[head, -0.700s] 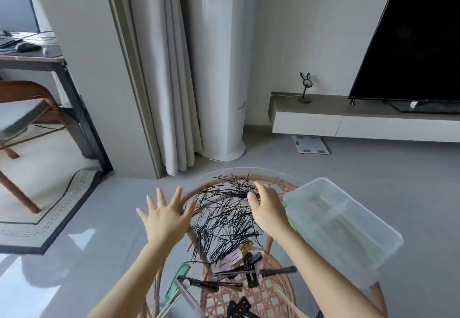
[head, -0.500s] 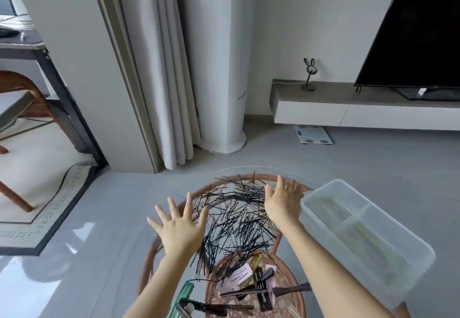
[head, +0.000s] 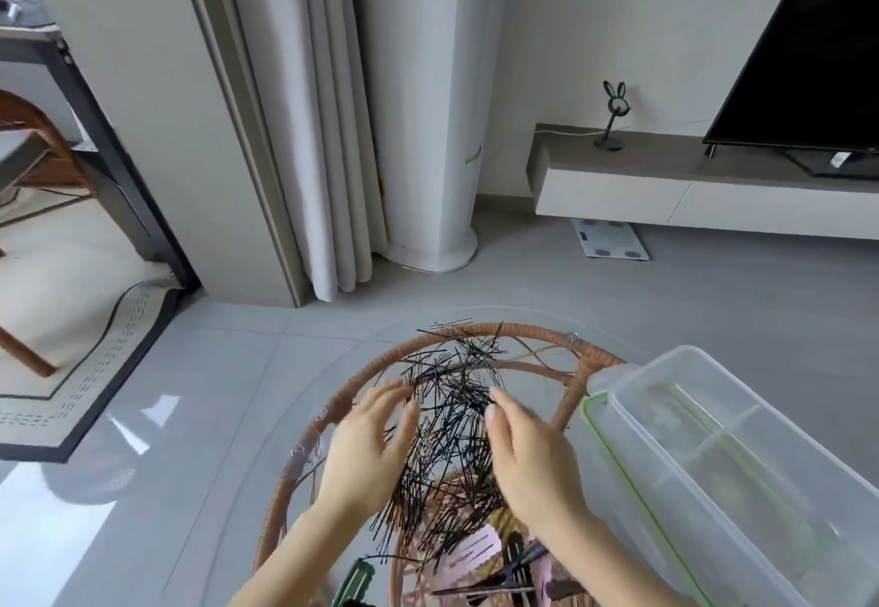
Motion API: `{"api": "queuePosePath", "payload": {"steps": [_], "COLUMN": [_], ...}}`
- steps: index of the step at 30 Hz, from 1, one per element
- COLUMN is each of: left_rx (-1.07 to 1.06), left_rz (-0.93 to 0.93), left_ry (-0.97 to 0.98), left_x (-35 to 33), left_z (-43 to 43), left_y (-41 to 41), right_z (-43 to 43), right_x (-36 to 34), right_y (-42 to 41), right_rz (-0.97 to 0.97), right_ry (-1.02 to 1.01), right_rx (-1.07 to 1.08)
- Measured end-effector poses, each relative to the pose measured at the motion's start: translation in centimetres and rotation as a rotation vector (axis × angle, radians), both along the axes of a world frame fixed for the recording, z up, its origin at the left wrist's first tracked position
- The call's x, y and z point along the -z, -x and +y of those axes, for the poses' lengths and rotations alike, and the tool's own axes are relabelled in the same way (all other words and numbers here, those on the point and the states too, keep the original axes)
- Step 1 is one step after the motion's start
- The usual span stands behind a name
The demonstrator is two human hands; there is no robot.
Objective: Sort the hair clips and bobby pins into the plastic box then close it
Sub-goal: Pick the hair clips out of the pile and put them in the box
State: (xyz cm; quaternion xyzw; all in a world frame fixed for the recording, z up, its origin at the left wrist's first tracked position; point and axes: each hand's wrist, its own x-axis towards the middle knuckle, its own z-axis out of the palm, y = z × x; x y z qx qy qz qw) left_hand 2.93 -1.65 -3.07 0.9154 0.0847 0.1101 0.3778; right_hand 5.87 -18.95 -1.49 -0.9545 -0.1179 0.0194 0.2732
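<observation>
A loose heap of thin black metal bobby pins (head: 452, 440) is spread over the middle of the round glass-topped rattan desk (head: 475, 328), too scattered to be lifted one by one. The left hand (head: 368, 445) and right hand (head: 532, 459) are placed on either side of the heap, palms turned inward, fingers loosely extended, with nothing gripped. This is judged a raking pose, meant to gather the pins into one bundle. Pink and black hair clips (head: 494, 568) are seen at the near edge, a green one (head: 354, 580) beside them. The clear rectangular plastic box (head: 642, 478) is set open just beside the right hand, within easy reach; its divided interior appears unfilled.
</observation>
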Motion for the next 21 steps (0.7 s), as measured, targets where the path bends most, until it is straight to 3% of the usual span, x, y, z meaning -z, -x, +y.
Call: {"api": "queuePosePath", "payload": {"steps": [3, 6, 10, 21], "left_rx": [-0.062, 0.038, 0.229, 0.284], "left_rz": [-0.055, 0.104, 0.257, 0.186], "left_ry": [-0.066, -0.142, -0.24, 0.387], "left_x": [-0.7, -0.3, 0.6, -0.6], "left_z": [1.8, 2.4, 0.2, -0.5], "left_y": [-2.9, -7.7, -12.3, -5.3], "right_z": [-0.3, 0.3, 3.3, 0.5], "right_x": [-0.8, 0.2, 1.8, 0.6], "right_y": [-4.7, -10.9, -13.6, -4.6], "right_rz": [-0.157, -0.025, 0.072, 0.114], "right_ry": [-0.08, -0.059, 0.15, -0.262], "right_rx": [0.145, 0.153, -0.007, -0.269]}}
